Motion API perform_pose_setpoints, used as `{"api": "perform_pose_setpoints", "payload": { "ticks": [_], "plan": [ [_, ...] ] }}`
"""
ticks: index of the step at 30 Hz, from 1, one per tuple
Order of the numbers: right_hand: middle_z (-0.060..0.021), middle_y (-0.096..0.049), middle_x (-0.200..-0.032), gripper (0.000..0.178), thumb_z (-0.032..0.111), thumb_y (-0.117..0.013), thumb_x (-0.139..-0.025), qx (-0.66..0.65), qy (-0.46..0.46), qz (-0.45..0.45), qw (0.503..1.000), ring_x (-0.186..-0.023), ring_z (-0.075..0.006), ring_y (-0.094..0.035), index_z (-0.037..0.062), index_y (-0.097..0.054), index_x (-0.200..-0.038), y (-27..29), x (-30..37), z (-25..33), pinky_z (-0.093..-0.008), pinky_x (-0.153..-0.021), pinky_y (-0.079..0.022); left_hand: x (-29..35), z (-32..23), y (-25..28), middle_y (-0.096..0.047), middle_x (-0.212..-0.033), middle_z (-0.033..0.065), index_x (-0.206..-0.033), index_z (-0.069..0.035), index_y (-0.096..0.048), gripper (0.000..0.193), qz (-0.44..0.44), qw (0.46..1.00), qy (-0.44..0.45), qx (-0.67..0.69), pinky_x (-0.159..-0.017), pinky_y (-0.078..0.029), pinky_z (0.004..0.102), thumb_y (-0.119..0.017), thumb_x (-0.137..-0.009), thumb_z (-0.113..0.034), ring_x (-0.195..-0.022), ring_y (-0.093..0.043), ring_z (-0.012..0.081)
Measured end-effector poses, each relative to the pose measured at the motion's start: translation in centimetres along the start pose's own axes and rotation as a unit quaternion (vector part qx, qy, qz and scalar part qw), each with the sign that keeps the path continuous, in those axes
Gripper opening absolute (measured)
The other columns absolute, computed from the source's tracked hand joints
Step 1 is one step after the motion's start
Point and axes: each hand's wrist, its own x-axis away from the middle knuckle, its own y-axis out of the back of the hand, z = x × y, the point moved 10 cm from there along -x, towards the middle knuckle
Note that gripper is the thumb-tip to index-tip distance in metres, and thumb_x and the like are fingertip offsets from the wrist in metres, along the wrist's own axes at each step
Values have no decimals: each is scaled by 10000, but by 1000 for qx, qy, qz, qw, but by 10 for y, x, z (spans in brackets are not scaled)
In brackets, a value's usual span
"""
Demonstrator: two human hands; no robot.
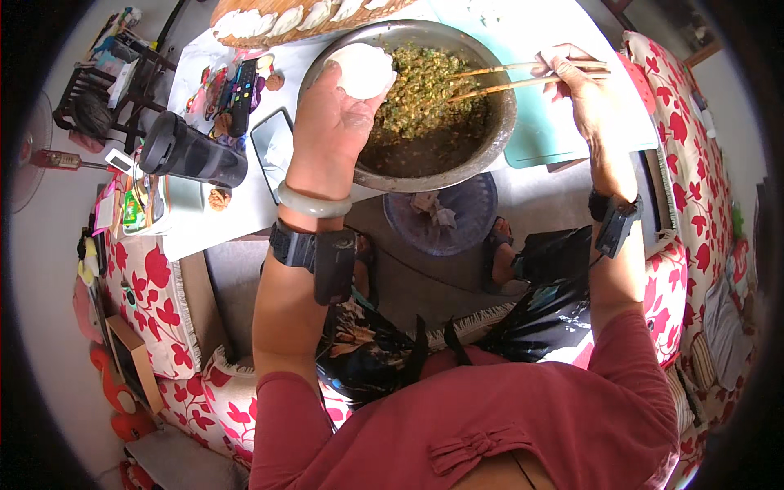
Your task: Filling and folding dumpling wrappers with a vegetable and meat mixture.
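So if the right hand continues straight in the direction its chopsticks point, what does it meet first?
Most likely the filling in the metal bowl: the right hand aims the chopsticks leftward, tips already at the green-brown mixture. Their height above it is unclear.

Home living room — red floral sofa (686,106), cluttered low table (237,208); remote control (242,90), floor fan (28,155)
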Motion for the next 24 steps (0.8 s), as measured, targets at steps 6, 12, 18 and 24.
{"api": "perform_pose_setpoints", "payload": {
  "ticks": [6,12,18,24],
  "plan": [
    [-98,-685,-800,183,158,-587,-924,2,8,-41,999,-577,-115,-586,-7,-665,-905,1,2,-6,-221,-527,-464,-2,-1,6,-499,-1286,187,-1283,37,-387,336,-27,1000,-12,-6,-1042,-414,535,-303,-1007,-136,-1210,-494,336],
    [-98,-670,-758,161,136,-600,-913,-55,24,-68,996,-565,-131,-594,-12,-659,-890,3,5,-19,-223,-514,-476,-1,5,3,-505,-1273,194,-1261,38,-403,321,-27,999,12,16,-1029,-424,546,-306,-1006,-131,-1204,-495,346],
    [-108,-672,-766,147,112,-605,-907,-98,17,-88,991,-580,-142,-606,-29,-649,-903,2,5,-33,-219,-516,-479,-4,12,7,-494,-1282,208,-1260,53,-402,316,-11,998,49,27,-1037,-421,545,-326,-999,-108,-1210,-486,365],
    [-110,-675,-754,163,118,-609,-910,-213,-28,-150,965,-546,-137,-607,-33,-668,-928,17,6,-62,-225,-503,-493,-9,18,9,-484,-1294,199,-1287,44,-386,331,-13,998,56,13,-1043,-419,541,-341,-996,-106,-1232,-467,356]
  ]
}}
